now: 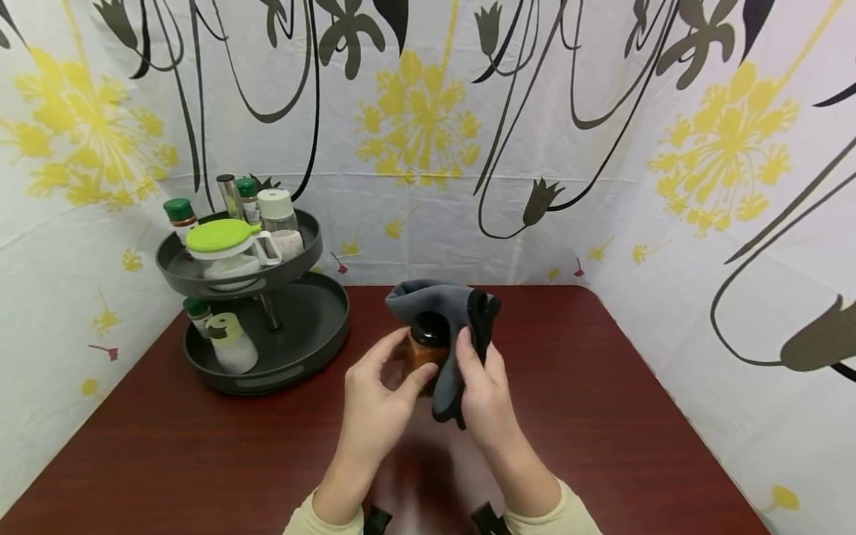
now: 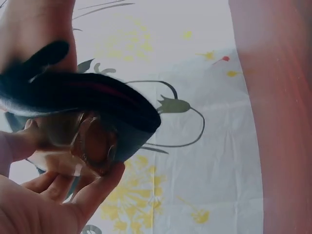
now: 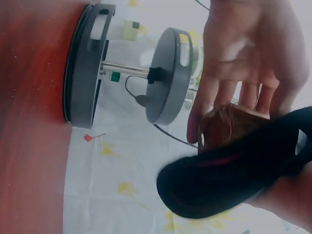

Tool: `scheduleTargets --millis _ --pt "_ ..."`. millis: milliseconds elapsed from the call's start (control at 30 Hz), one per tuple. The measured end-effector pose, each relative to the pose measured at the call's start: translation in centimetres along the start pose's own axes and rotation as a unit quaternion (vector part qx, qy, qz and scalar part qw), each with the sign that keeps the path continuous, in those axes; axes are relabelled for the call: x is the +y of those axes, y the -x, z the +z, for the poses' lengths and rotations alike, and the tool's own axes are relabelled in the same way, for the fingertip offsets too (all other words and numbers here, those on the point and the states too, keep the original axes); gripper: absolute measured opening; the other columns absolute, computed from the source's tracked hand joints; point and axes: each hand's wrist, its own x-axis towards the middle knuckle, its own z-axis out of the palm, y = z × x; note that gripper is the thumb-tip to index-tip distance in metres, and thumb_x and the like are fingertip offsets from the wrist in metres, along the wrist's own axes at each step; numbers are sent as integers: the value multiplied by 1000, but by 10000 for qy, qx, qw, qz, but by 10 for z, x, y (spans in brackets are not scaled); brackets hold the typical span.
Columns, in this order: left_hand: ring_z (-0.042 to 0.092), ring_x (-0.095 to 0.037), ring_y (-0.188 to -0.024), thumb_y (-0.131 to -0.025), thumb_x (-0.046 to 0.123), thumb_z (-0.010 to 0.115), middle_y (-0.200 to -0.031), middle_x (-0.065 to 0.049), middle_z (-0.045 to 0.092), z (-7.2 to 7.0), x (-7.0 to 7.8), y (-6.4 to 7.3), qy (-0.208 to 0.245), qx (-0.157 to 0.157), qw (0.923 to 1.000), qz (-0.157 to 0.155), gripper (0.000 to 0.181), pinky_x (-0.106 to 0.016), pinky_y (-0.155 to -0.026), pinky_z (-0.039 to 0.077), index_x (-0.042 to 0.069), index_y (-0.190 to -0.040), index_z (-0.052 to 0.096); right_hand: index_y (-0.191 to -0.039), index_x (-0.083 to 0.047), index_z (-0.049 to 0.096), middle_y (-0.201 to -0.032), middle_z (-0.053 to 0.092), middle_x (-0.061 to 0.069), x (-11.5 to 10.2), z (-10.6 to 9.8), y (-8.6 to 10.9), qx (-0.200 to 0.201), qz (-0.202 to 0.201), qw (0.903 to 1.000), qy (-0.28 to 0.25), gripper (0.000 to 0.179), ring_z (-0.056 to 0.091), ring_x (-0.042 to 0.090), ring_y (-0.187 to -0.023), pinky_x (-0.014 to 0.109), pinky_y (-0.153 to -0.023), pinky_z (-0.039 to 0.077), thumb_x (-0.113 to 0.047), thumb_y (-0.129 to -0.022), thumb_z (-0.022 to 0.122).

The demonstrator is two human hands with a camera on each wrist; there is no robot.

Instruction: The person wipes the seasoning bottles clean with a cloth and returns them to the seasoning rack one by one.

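Above the middle of the table, my left hand (image 1: 377, 401) grips a brown jar with a black lid (image 1: 428, 345), thumb on the near side and fingers round its left. My right hand (image 1: 487, 394) holds a folded grey and black cloth (image 1: 428, 301), which drapes over the lid and down the jar's right side. In the left wrist view the jar's bottom (image 2: 97, 144) faces the camera, with the dark cloth (image 2: 97, 97) against it. The right wrist view shows the cloth (image 3: 219, 180) hiding part of the jar (image 3: 231, 124).
A grey two-tier turntable rack (image 1: 294, 364) stands at the table's left. It carries several shakers, a jar with a green lid (image 1: 221, 236) and a cream-topped container (image 1: 232, 345). A patterned curtain (image 1: 428, 245) hangs behind the reddish-brown table (image 1: 568, 416).
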Motion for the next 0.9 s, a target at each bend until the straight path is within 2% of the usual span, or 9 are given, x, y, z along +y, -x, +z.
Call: scheduleTargets --millis 100,167,333,433,500,567,733,800,900 --pt "75 -18 -108 -88 10 88 -124 -6 76 1 2 0 41 166 9998 138 54 -34 -92 64 16 -138 69 -152 0 46 -104 56 12 6 5 5 67 -167 9997 176 52 58 17 -90 30 -86 48 -38 -118 32" --pt "75 -19 -109 -88 9 87 -125 -7 76 0 4 -1 64 277 9994 178 54 -36 -92 64 14 -139 69 -151 0 47 -108 57 15 13 8 8 52 -127 9997 198 51 58 17 -92 29 -86 49 -36 -118 32" --pt "75 -24 -114 -90 9 86 -130 -10 74 -2 9 -7 97 408 9991 87 56 -41 -94 64 10 -142 67 -142 -5 55 -106 64 20 31 9 12 -175 453 9986 211 50 64 16 -89 29 -85 53 -41 -118 30" --pt "74 -24 -116 -90 10 85 -131 -10 73 0 7 -10 98 365 9993 22 56 -42 -96 63 12 -143 67 -143 -6 56 -110 67 19 31 6 9 -225 675 9972 210 53 67 16 -93 28 -88 55 -45 -117 30" --pt "74 -24 -116 -90 11 85 -132 -9 73 2 5 -10 103 273 9996 -22 55 -42 -97 63 12 -142 67 -143 -6 56 -112 67 17 26 3 5 -109 643 9977 190 55 67 17 -97 28 -89 55 -47 -116 32" --pt "74 -24 -116 -91 11 85 -132 -8 73 5 3 -10 101 129 9998 -79 54 -43 -97 63 14 -142 67 -145 -6 54 -109 65 17 20 1 2 65 455 9987 220 55 65 18 -93 28 -88 53 -48 -116 34" --pt "76 -25 -115 -92 9 83 -129 -9 74 8 -1 -10 29 -77 9998 -155 52 -44 -98 62 16 -142 67 -157 -5 43 -119 58 20 13 0 0 187 -51 9989 423 53 57 18 -101 28 -92 45 -39 -117 34" --pt "76 -26 -116 -93 8 82 -130 -10 74 7 -2 -12 81 -67 9998 -165 52 -44 -99 62 15 -142 67 -160 -5 40 -132 58 18 16 1 1 154 -57 9988 455 53 56 17 -113 27 -97 45 -36 -118 35" --pt "73 -27 -123 -96 6 79 -137 -11 71 5 -3 -15 362 22 9989 -282 55 -46 -103 59 14 -148 62 -155 -6 46 -127 61 18 25 4 4 83 192 9986 488 49 59 15 -109 26 -95 49 -36 -117 36"
